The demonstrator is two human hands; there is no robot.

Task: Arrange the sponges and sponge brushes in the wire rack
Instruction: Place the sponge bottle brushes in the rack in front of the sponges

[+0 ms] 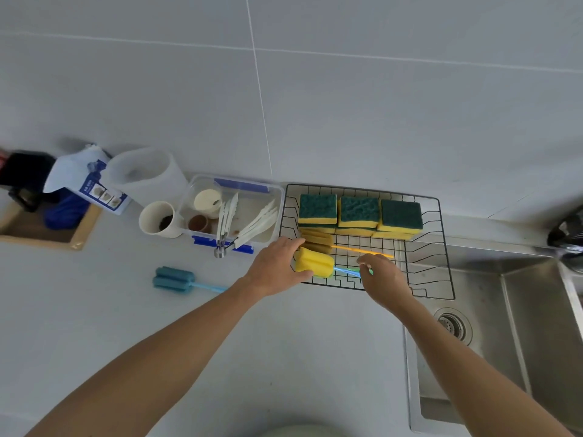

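Note:
A black wire rack (441, 247) stands on the counter beside the sink. Green-and-yellow sponges (359, 212) are stacked along its back. An orange sponge brush (318, 241) with an orange handle lies in the rack's front left. My left hand (277, 266) grips the yellow foam head of a second sponge brush (315, 263) at the rack's front left edge. My right hand (381, 279) pinches that brush's green-blue handle over the rack's front. A blue sponge brush (173, 279) lies on the counter, left of my left arm.
A clear plastic tub (246, 187) with cups and white utensils sits left of the rack, a white cup (157, 219) and a jug (148, 171) beyond it. The steel sink (504, 342) lies to the right. A faucet (568, 234) is at the far right.

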